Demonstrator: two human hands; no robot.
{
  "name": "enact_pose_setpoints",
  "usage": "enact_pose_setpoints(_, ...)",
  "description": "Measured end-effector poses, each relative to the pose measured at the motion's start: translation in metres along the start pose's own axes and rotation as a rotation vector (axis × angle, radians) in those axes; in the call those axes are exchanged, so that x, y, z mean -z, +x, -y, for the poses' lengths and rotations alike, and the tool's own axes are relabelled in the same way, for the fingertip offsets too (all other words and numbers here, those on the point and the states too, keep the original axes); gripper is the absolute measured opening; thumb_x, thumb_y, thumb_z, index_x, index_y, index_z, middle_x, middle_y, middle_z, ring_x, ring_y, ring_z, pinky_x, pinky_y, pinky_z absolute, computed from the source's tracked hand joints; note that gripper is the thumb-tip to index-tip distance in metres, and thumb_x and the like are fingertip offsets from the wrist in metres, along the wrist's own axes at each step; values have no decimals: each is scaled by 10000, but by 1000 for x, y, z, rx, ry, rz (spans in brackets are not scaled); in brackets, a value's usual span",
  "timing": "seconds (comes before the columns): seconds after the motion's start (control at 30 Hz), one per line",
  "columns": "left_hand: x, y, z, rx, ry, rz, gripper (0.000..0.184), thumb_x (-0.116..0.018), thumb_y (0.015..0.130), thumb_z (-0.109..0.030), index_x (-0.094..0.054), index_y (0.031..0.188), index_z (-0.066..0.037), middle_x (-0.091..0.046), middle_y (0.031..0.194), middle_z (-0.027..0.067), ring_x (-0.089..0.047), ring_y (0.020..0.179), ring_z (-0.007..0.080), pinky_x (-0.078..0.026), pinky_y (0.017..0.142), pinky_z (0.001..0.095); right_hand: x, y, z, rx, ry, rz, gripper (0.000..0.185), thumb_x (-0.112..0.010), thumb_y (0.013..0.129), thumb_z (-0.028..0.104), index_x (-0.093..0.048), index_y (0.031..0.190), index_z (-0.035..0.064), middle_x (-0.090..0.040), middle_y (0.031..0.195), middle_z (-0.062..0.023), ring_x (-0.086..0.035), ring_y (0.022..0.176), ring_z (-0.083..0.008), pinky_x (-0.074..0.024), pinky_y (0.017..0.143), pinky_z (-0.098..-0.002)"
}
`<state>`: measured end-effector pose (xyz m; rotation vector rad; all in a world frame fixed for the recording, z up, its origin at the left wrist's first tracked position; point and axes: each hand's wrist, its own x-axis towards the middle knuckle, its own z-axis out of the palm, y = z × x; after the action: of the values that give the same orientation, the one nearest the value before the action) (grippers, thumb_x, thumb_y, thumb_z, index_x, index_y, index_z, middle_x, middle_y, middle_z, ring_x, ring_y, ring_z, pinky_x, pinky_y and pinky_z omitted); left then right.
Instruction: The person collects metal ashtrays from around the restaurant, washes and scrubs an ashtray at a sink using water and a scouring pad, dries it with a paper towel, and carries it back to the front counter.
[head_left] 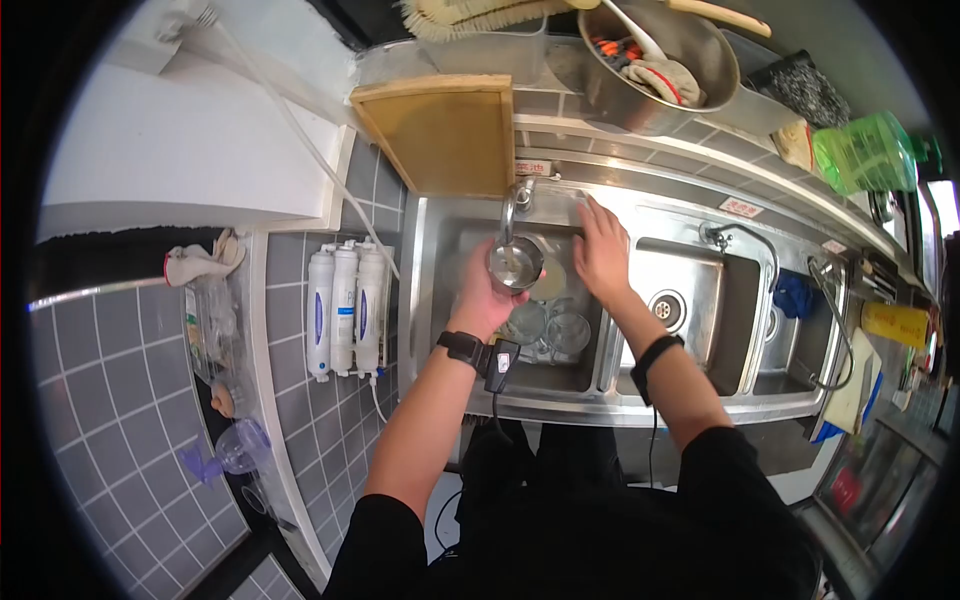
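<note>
My left hand (484, 296) is wrapped round a small round cup (515, 266), its mouth turned up below the curved faucet (508, 215). Whether the cup is metal or glass I cannot make out. To the right, my right hand (602, 250) is held over the divider side of the left sink basin (455, 378), fingers stretched out and nothing in them. Several clear glass dishes (568, 332) lie in that basin, under and beside the cup. A pale round item (549, 280) shows partly behind the cup.
Further right are a middle basin (738, 345) and a smaller basin holding a blue cloth (793, 294). Behind the sink lean a wooden-framed board (440, 135) and, on a shelf, a steel pot (715, 65). Water filters (343, 310) hang on the left wall.
</note>
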<state>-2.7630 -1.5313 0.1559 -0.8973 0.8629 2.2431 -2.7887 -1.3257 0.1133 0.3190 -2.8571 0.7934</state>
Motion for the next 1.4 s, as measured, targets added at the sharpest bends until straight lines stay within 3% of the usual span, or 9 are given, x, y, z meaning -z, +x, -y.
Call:
enact_pose_setpoints(0.17, 7, 8, 0, 49, 66, 28, 534, -303, 958, -491, -606, 1188, -115, -685, 1107, 129, -693, 919, 305, -477, 480, 294, 5, -144, 1, -407, -42, -148, 498, -562, 874, 103, -445, 1348, 9, -419, 1411, -210, -395, 1293, -379, -298, 1071, -483)
enact_pose_setpoints(0.3, 10, 18, -1, 104, 91, 106, 461, -415, 925, -510, -541, 1186, -151, -686, 1034, 81, -692, 900, 309, -483, 529, 341, -10, -209, 25, -634, -45, -86, 595, -540, 921, 204, -326, 1426, -26, -364, 1460, -218, -365, 1334, -380, -306, 1082, -459)
enact_pose_setpoints(0.37, 6, 17, -3, 70, 160, -112, 519, -303, 959, -498, -608, 1173, -137, -690, 1065, 101, -676, 974, 298, -484, 518, 334, -14, -208, 27, -678, -67, -109, 582, -540, 920, 207, -343, 1418, -21, -394, 1436, -216, -395, 1311, -360, -329, 1065, -446)
enact_pose_setpoints(0.63, -12, 15, -2, 138, 285, 5, 491, -358, 943, -513, -597, 1149, -137, -666, 1111, 81, -654, 971, 305, -467, 558, 328, -13, -206, 33, -707, -137, -221, 485, -544, 909, 200, -444, 1334, -11, -588, 1136, -170, -524, 1099, -329, -420, 927, -438)
enact_pose_setpoints(0.9, -50, 13, 25, -236, 723, -104, 430, -620, 905, -410, -476, 1203, -135, -557, 1158, 42, -601, 965, 230, -548, 686, 413, -16, -208, 34, -755, -109, -218, 444, -546, 907, 223, -495, 1279, -14, -631, 1035, -141, -556, 1010, -305, -470, 855, -414)
enact_pose_setpoints(1.1, -33, 48, 46, -638, 1031, -128, 394, -617, 911, -355, -496, 1222, -146, -531, 1170, 45, -526, 1052, 225, -534, 716, 428, -18, -209, 33, -767, -105, -216, 444, -546, 907, 234, -501, 1275, -11, -639, 991, -136, -563, 994, -305, -490, 821, -408)
enact_pose_setpoints(1.23, -47, 17, 38, -403, 759, -124, 394, -597, 918, -383, -512, 1207, -130, -543, 1158, 60, -534, 1055, 231, -520, 791, 477, -20, -210, 32, -786, -101, -200, 448, -542, 907, 242, -499, 1281, -2, -639, 996, -140, -566, 993, -309, -495, 815, -414)
enact_pose_setpoints(1.3, -29, 22, 28, -138, 266, -126, 354, -567, 929, -369, -503, 1188, -137, -568, 1189, 94, -576, 1054, 275, -538, 779, 476, -20, -209, 32, -781, -101, -200, 451, -540, 907, 244, -497, 1283, -1, -639, 999, -143, -566, 993, -310, -496, 815, -415)
enact_pose_setpoints(1.4, -5, 25, 19, -41, 57, -109, 422, -418, 951, -422, -528, 1219, -115, -595, 1185, 133, -598, 1066, 341, -537, 758, 412, -21, -210, 31, -788, -104, -199, 453, -537, 905, 244, -495, 1285, 0, -637, 1002, -147, -566, 993, -310, -497, 816, -417)
